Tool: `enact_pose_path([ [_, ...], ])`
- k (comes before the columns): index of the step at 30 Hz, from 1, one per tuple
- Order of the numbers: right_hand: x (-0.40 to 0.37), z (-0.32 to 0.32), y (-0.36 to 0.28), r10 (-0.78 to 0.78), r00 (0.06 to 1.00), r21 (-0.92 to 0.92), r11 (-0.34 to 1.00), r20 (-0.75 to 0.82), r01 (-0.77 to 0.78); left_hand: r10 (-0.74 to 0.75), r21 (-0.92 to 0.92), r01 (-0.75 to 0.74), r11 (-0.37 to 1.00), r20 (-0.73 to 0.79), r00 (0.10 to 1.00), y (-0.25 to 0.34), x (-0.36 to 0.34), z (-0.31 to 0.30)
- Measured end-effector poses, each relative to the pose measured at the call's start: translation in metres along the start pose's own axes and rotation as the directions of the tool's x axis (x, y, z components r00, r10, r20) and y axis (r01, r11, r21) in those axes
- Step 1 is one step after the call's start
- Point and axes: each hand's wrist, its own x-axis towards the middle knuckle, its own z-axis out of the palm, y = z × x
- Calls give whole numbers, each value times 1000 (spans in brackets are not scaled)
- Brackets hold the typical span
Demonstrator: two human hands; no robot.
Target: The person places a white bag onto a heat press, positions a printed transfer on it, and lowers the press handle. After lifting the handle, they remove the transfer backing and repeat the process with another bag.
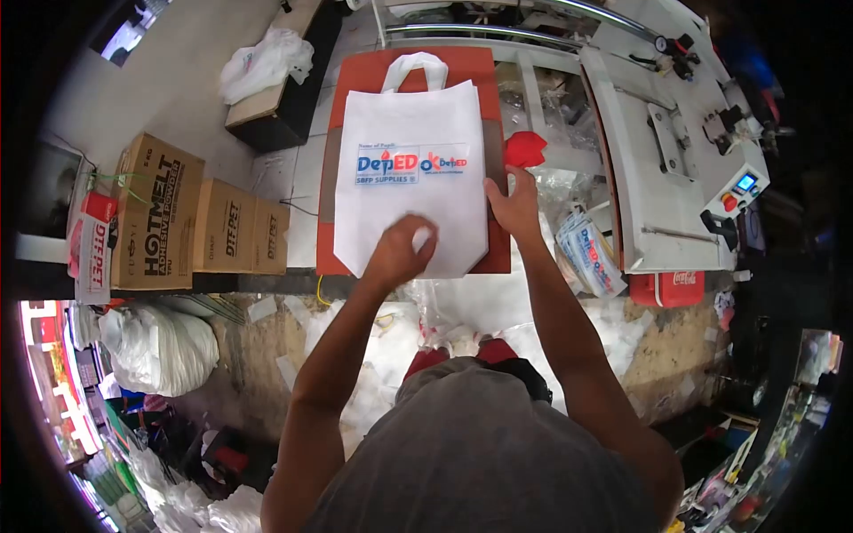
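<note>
A plain greyish wall (191, 84) runs along the upper left, and near it a low bench (298, 107), brown on top and dark down its side, stands on pale floor tiles (284, 169). Nearer the camera the floor (242, 360) is brown and worn, strewn with white scraps (262, 309). A panel (58, 382) at the left edge glows white and red, while the far right is in deep shadow.

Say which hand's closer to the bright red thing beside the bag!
Right: the right hand is just below the red thing, beside the white bag; the left hand is farther, over the bag's lower part.
</note>
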Motion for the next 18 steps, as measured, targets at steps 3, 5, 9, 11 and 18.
enact_pose_path([
  [3, 2, 19, 9, 197, 980, -37, 980, 8, -197, 20, 190, -15, 982, -23, 1000, -25, 52, 18],
  [5, -3, 25, 20, 297, 954, -65, 953, 22, -296, 73, 294, -72, 953, 7, 997, -34, 76, 30],
  [9, -9, 28, 30, 421, 902, 67, 902, 91, -428, 163, 492, -168, 854, 53, 985, -36, 102, 49],
  [11, -10, 30, 30, 438, 893, 103, 888, 104, -448, 153, 520, -173, 837, 82, 985, -38, 109, 50],
  [18, -10, 35, 36, 424, 899, 123, 892, 107, -435, 96, 489, 168, 856, -470, 878, -146, 82, -74],
])
